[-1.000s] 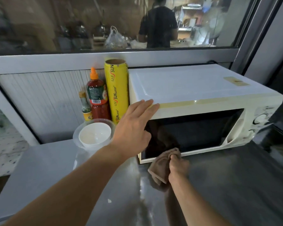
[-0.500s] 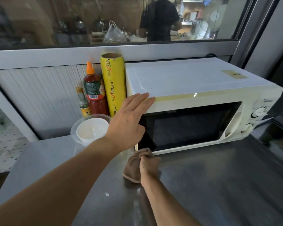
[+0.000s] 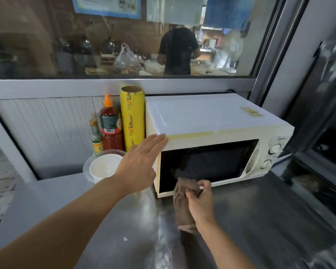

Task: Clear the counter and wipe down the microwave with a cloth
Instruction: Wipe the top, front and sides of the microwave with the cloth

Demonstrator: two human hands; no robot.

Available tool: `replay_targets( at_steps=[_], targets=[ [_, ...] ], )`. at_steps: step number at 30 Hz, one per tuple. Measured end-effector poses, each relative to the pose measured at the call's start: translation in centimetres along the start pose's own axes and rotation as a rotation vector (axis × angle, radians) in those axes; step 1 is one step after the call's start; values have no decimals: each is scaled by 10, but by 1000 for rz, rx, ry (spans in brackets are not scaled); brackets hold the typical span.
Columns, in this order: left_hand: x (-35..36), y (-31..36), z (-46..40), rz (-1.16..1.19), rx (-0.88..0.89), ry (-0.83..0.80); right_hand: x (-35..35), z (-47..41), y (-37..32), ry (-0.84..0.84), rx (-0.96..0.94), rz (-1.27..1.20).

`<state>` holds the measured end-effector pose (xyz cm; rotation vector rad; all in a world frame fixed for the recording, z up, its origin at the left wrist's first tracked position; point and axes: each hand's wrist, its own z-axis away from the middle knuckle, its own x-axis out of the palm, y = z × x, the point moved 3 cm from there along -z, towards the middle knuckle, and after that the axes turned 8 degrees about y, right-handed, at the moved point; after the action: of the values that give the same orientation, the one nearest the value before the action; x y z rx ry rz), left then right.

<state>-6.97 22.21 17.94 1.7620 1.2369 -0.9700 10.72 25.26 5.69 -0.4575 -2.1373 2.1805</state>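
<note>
Brown cloth is bunched in the right hand, fingers curled round it, at the bottom-left edge of the microwave door, hanging down to the steel counter. Left hand lies flat w/ straight fingers, tips on the top-front left corner, prob. bracing the oven. Cloth looks soft, limp, light; best kept wadded in the fist. Microwave looks stiff, heavy, glossy door prob. slick. Yellow cling-film roll reads "SUNWRAP"; red sauce bottle label and dial markings too small to read.
</note>
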Motion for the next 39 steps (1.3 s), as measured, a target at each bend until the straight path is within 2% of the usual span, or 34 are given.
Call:
replay_targets(
  at_steps=[10, 14, 18, 22, 27, 30, 35, 39],
  targets=[
    [0, -9, 0, 27, 6, 17, 11, 0, -89, 46, -988, 309],
    [7, -8, 0, 32, -5, 97, 28, -21, -89, 95, -1432, 436],
    [15, -3, 2, 87, -48, 197, 42, -39, -55, 107, -1713, 499],
    [19, 5, 3, 108, -94, 314, 48, -55, -30, 138, -1857, 664],
    [28, 5, 2, 86, -143, 370, 55, -65, -16, 147, -1911, 618],
    [35, 8, 1, 95, -160, 412, 57, -70, 11, 81, -1950, 678],
    [41, 11, 1, 149, -194, 460, 51, -75, 63, -95, -2085, 975],
    [38, 13, -1, 146, -208, 470, 45, -76, 57, -141, -2148, 1053]
  ],
)
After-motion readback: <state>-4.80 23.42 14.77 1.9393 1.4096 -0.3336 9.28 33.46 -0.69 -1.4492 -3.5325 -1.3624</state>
